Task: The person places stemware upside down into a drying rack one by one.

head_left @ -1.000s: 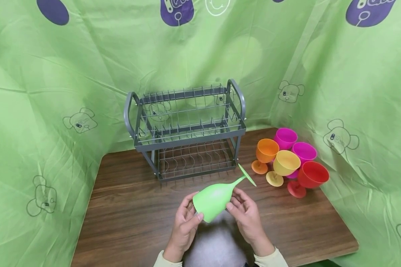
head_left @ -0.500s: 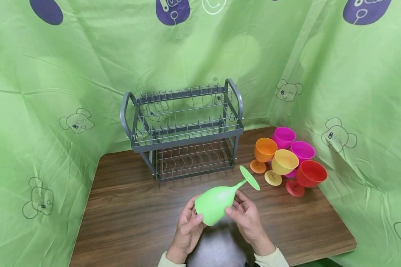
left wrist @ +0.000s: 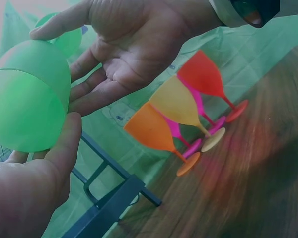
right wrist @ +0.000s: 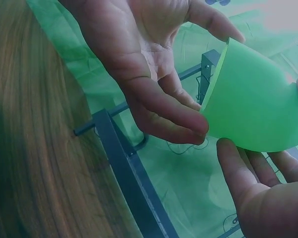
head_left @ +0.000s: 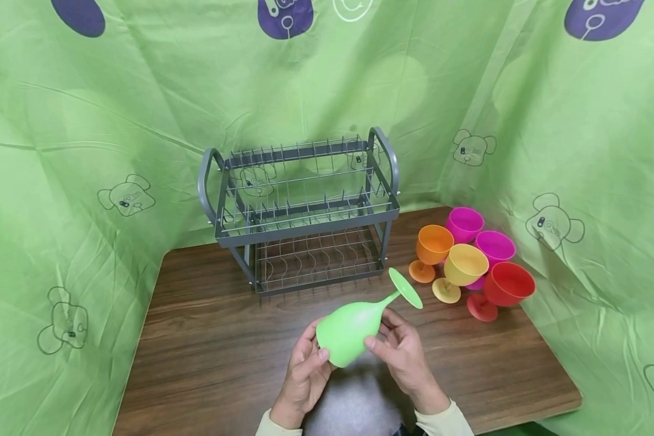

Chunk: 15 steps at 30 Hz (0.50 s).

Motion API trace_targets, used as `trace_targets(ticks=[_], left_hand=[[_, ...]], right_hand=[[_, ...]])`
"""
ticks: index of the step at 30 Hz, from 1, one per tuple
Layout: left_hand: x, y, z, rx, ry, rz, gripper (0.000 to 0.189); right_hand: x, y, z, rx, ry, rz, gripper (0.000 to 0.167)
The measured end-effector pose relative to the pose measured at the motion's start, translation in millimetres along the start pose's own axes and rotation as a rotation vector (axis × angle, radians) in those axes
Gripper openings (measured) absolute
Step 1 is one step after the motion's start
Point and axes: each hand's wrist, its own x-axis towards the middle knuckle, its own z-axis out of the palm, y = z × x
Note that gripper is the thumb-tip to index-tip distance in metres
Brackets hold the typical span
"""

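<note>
Both hands hold a bright green plastic goblet (head_left: pixel 350 332) above the near part of the table, tilted on its side. Its rim faces down and left, while its stem and round foot point up and right. My left hand (head_left: pixel 305 375) grips the bowl near the rim, thumb on the near side and fingers behind. My right hand (head_left: pixel 406 357) pinches the bowl close to the stem, thumb in front. In the left wrist view the green goblet (left wrist: pixel 30 94) shows its open mouth. The right wrist view has the goblet's bowl (right wrist: pixel 258 99) between the fingertips of both hands.
A grey two-tier dish rack (head_left: pixel 305 230) stands at the back of the wooden table (head_left: pixel 207 351). To its right, several goblets stand upright, among them an orange one (head_left: pixel 435 243), a yellow one (head_left: pixel 465 266) and a red one (head_left: pixel 507 287). Green printed cloth (head_left: pixel 327 79) surrounds the table.
The goblet's foot has turned slightly, showing more of its round face than a second ago. Both hands keep their hold, and the head view has shifted a little.
</note>
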Motion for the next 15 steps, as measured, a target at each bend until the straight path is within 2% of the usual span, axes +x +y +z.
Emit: trace_targets(ticks=[9,15], left_hand=[[-0.7,2.3,-2.2,0.016,-0.008,-0.002,0.054],[0.7,5.3,-5.7,0.041,-0.055,0.043,0.055]], right_hand=[[3.9,-3,1,-0.008,-0.025,-0.013,0.048],[15.4,-11,-1,-0.074,-0.080,-0.054,0.047]])
